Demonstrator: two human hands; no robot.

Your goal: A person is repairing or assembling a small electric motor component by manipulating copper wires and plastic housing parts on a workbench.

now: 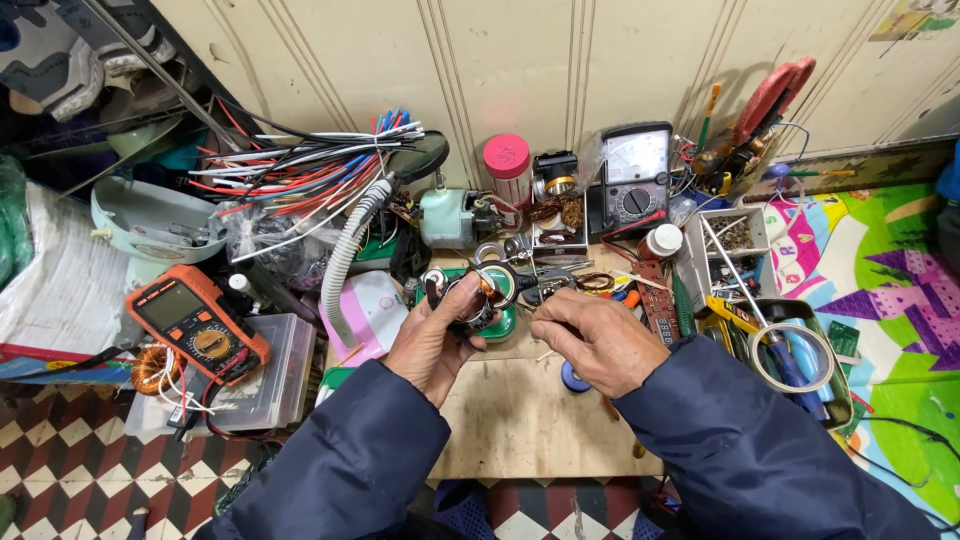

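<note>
My left hand (432, 338) grips a small round motor part (478, 290) with copper windings and a metal ring, held above the wooden board (520, 420). My right hand (597, 340) is just to its right, fingers pinched together at the part's edge; what they pinch is too fine to see. Both sleeves are dark blue. A green round item (503, 322) lies right under the held part.
An orange multimeter (197, 325) rests on a clear plastic box at left, with a copper coil (156, 368) beside it. A wire bundle (300, 165), a grey corrugated hose (345, 255), an analog meter (635, 175), a pink-capped jar (508, 165), a tape roll (792, 357) and tool trays crowd the back and right.
</note>
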